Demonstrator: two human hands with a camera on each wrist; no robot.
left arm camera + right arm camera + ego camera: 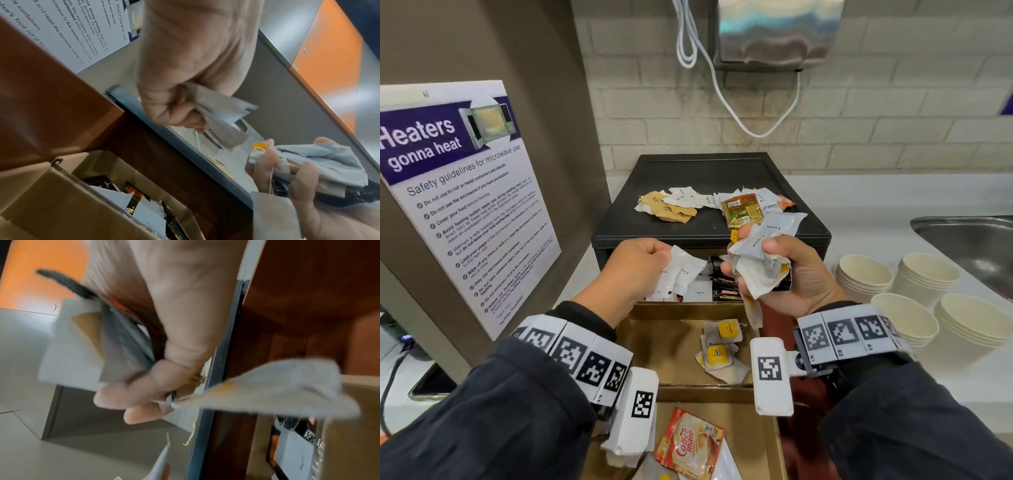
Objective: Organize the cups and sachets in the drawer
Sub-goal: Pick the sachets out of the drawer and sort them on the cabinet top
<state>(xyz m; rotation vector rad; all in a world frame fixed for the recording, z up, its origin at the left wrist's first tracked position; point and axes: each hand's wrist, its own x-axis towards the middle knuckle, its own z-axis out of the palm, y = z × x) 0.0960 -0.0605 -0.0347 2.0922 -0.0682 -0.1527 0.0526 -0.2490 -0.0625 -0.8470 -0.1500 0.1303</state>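
Over the open drawer: I see both my hands raised above the cardboard-lined drawer (671, 342), in front of a matte black box (709, 192).
Left hand (635, 270): my fingers curl and pinch flat white paper sachets (681, 274); their small print is too fine to read.
Right hand (787, 274): I grip a crumpled bundle of sachets (767, 250), white glossy packets reading "Cream", with limp tea bags and yellow tags hanging out.
Drawer contents: tea bags with yellow tags (719, 346) lie in the middle compartment; a shiny red-and-white "Coffee mate" sachet (690, 445) lies in the nearest one; dark and white packets fill the far one.
Box top: brown and white paper sachets (671, 205) lie scattered; a gold foil packet (743, 209) sits beside them.
Table (859, 212): four stacks of plain cream paper cups (921, 284) stand at my right.
Poster (462, 192): it reads "Heaters gonna heat".
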